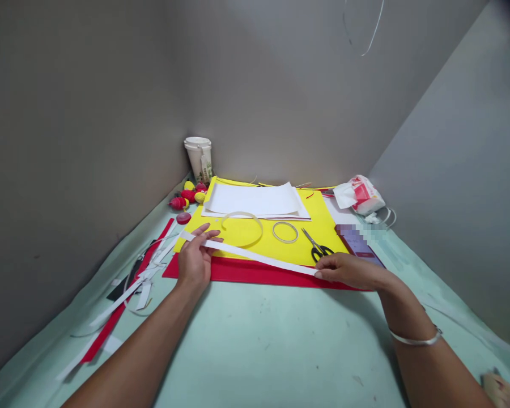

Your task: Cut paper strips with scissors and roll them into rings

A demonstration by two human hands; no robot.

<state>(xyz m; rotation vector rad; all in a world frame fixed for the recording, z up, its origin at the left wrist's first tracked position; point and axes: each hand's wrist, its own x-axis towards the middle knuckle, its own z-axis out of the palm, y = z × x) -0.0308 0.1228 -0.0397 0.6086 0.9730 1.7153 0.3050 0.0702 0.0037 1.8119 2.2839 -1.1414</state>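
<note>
A long white paper strip [259, 258] stretches between my two hands, slanting down from left to right. My left hand [195, 255] supports its left part, the strip crossing over the fingers, which are partly spread. At the right end, my right hand [340, 268] pinches the strip between thumb and fingertips. Beneath it lie a yellow sheet [276, 251] and a red sheet [242, 273]. Black-handled scissors [318, 247] rest on the yellow sheet just beyond my right hand. Near them are a pale ring [285, 232] and a curled pale strip [261, 226].
White sheets [255, 199] lie farther back. At left are red and black paper scraps [110, 323], small red and yellow wound pieces [189, 195] and a lidded paper cup [199, 158]. A phone [359, 243] and a tissue pack [365, 194] lie right. Grey walls enclose the table.
</note>
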